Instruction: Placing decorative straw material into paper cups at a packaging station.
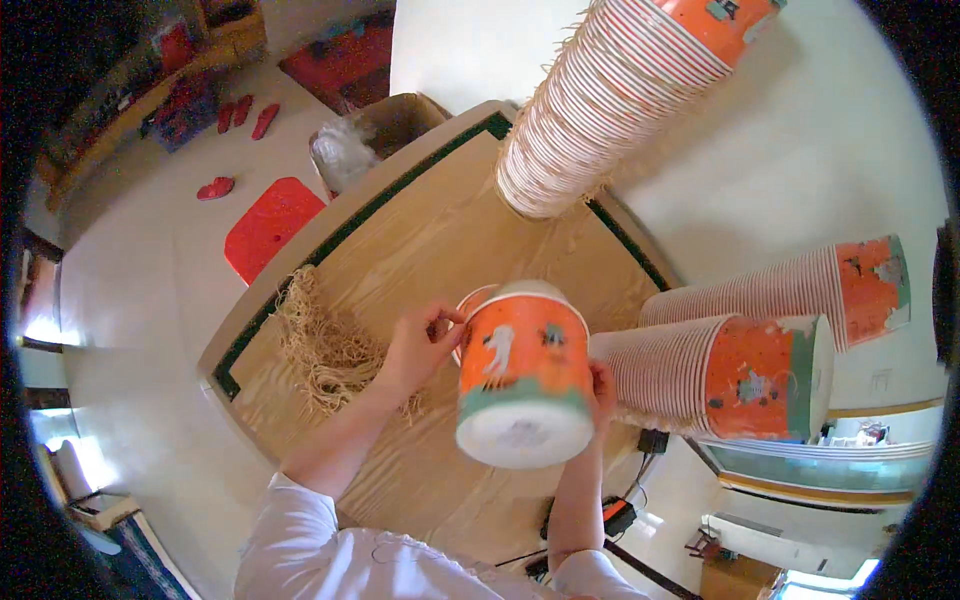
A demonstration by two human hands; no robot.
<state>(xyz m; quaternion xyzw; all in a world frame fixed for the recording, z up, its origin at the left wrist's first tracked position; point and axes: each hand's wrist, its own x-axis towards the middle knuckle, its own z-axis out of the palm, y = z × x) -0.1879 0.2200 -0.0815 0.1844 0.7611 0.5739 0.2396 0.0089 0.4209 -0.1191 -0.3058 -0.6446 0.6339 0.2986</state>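
In front of me is an orange and green paper tub [525, 345], tilted so its white base faces me. My right hand [602, 395] is wrapped round its right side, the fingers mostly hidden behind it. At the upper left rim my left hand [425, 345] pinches with thumb and fingertips. Another pale rim shows just behind the tub there; I cannot tell whether it belongs to a second tub. Left of my left forearm lies a loose heap of tan raffia-like strands [330, 345]. The tub hovers over the wooden tabletop [430, 220].
Long nested stacks of similar tubs stand at the far edge [620, 100] and lie to the right [660, 365], with another stack [770, 300] behind. A cardboard box [405, 120] with clear plastic and a red stool [270, 225] are beyond the table's left edge.
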